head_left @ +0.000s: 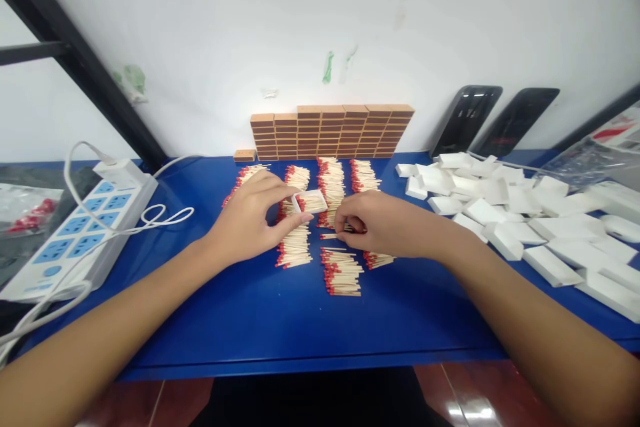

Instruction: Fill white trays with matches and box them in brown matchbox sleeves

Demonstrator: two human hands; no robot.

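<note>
My left hand [253, 217] holds a small white matchbox tray [310, 201] partly filled with red-tipped matches, thumb and fingers pinched on its near end. My right hand [373, 223] is closed in a pinch over loose matches [350, 230] lying on the blue table [250, 320]. Several piles of matches [341, 272] lie in rows around and between both hands.
A wall of stacked brown matchboxes [330, 131] stands at the back against the white wall. Many empty white trays [505, 213] lie heaped on the right. A white power strip [80, 230] with cables sits at the left. Two dark phones [467, 119] lean on the wall.
</note>
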